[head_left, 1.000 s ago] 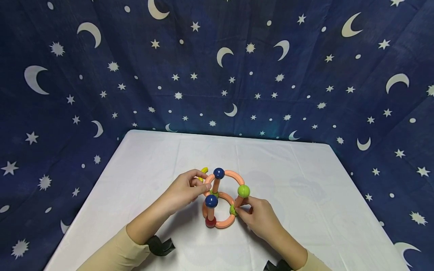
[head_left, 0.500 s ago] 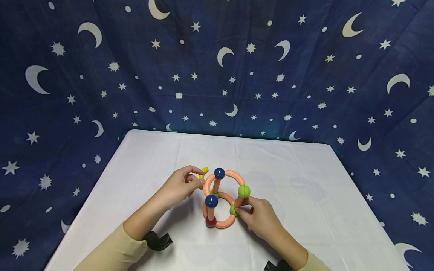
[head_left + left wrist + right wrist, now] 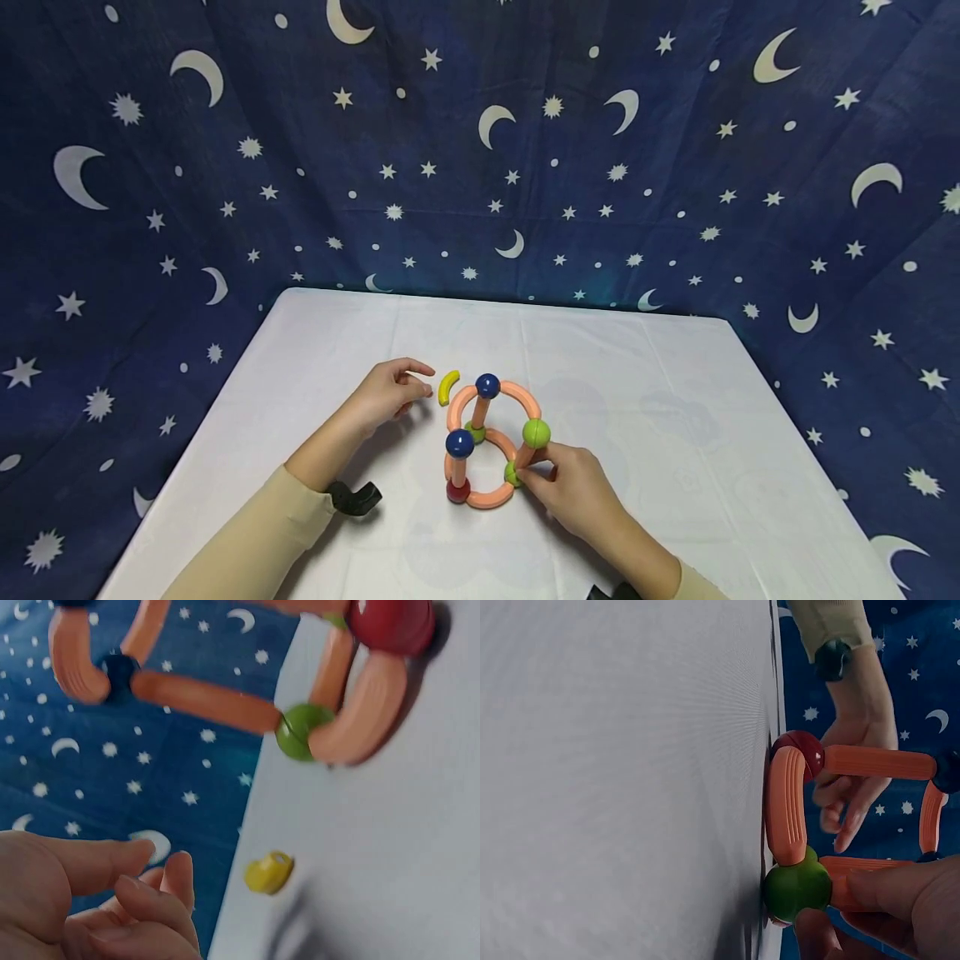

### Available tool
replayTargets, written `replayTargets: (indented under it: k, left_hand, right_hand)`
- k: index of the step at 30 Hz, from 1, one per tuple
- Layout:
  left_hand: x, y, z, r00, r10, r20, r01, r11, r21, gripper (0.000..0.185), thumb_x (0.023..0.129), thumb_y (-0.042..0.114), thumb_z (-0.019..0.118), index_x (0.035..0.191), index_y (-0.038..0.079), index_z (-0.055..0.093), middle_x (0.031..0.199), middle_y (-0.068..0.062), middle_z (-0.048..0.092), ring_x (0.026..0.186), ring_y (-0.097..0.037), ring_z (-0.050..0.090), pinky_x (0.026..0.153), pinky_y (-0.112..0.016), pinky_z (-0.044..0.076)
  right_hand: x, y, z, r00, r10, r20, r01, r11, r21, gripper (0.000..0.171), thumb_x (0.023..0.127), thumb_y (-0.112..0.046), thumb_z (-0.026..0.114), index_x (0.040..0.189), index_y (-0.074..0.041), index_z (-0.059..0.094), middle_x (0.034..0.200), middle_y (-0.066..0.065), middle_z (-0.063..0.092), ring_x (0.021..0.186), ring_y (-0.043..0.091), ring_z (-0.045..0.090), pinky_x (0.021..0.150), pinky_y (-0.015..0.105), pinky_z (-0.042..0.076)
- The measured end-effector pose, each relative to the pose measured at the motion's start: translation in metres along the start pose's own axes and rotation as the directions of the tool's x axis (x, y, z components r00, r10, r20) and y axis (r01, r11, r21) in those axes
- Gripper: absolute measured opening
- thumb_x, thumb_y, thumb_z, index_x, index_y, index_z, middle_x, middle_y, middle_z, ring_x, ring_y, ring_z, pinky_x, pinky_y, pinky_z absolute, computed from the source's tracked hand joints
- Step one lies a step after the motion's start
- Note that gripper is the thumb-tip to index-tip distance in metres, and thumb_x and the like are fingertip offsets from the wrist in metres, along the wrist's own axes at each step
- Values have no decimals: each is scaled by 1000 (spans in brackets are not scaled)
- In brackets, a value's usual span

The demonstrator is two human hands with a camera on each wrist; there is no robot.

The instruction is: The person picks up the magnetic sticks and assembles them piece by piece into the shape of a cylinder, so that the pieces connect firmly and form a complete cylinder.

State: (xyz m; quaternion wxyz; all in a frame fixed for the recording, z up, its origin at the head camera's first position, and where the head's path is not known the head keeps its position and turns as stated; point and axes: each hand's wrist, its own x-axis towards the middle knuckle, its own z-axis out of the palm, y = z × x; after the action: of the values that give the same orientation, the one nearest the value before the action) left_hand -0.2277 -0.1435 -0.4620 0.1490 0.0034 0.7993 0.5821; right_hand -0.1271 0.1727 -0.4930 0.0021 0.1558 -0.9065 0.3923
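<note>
From the head camera I see the toy frame (image 3: pixel 487 442) of orange rods and coloured balls standing near the middle of the white bench (image 3: pixel 675 433), with my right hand (image 3: pixel 573 492) at its right side. The fingers there pinch the upright orange rod (image 3: pixel 527 455) between the lower green ball (image 3: pixel 512 473) and the upper green ball (image 3: pixel 536 433); the right wrist view confirms a fingertip pressed on that rod beside the green ball (image 3: pixel 797 889), though most of the hand is cut off at its edge. My left hand (image 3: pixel 386 390) rests on the bench apart from the frame, fingers loosely curled and holding nothing. The small yellow curved piece (image 3: pixel 447 387) lies just beside those fingertips, between them and the frame, not touched. The left wrist view is blurred: the frame runs off its top edge, and the yellow piece (image 3: pixel 268 872) shows only as a smear.
</note>
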Motion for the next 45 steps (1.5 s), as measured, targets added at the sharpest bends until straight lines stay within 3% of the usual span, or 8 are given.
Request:
replayTargets:
  k: [4,15,20,27,32,36,41,45]
  left_hand:
    - [16,-6,-1,1000,-24,13,24,1000,19,39,99,14,75,138,8,69,75,-4,59,59,-15,48,51,-25,35]
    - [54,-11,10,999,-35,-1,35,995,89,36,97,16,78,132,13,74,99,-7,70,65,-16,52,54,-26,38]
    - [65,-10,17,1000,-25,-13,26,993,111,38,93,14,81,130,11,74,100,-9,70,66,-16,52,56,-26,41]
    - [67,-13,20,999,36,-8,-34,982,188,43,88,6,82,130,7,74,95,-9,67,68,-16,55,61,-26,47]
    - [63,-12,22,1000,31,-2,-29,946,322,42,91,10,82,132,7,73,96,-8,65,71,-16,57,61,-25,47]
    - [59,-11,22,1000,22,-6,-17,915,403,31,94,14,78,124,6,76,96,-7,64,75,-17,57,62,-24,46]
    - [55,-11,19,999,37,-5,-31,904,426,23,94,11,75,116,8,75,98,-8,64,82,-21,59,65,-26,47]
    - [52,-12,17,999,41,7,-40,898,438,22,94,8,75,115,11,71,100,-8,64,88,-22,59,70,-28,48]
  right_hand:
    - [-1,-1,1,1000,1,2,-1,1000,-26,13,93,-18,85,93,-25,74,100,-7,83,45,-2,55,44,23,49]
    - [-2,-2,2,1000,7,-3,-7,999,-43,24,91,-19,87,91,-36,71,98,-14,82,46,-1,54,47,23,49]
    - [-5,-4,2,1000,12,8,-12,1000,-19,24,92,-18,87,92,-35,70,99,-12,82,43,-1,54,45,25,50]
    - [-8,-6,2,1000,-13,14,13,1000,-15,25,91,-16,87,92,-35,70,98,-11,81,43,-4,53,44,24,48]
    - [-10,-5,2,999,-16,41,17,1000,-10,25,92,-17,86,93,-35,69,100,-12,80,44,-3,54,44,24,50]
    - [-11,-5,2,997,-36,71,38,999,-32,27,91,-18,88,93,-38,69,102,-15,78,50,-2,55,49,22,50]
    - [-11,-6,3,992,-96,81,103,991,-85,29,87,-19,91,92,-38,70,104,-20,77,67,-2,54,60,20,49]
    - [-11,-6,4,988,-131,80,138,986,-89,27,87,-18,91,92,-36,72,102,-23,75,71,-3,55,62,19,49]
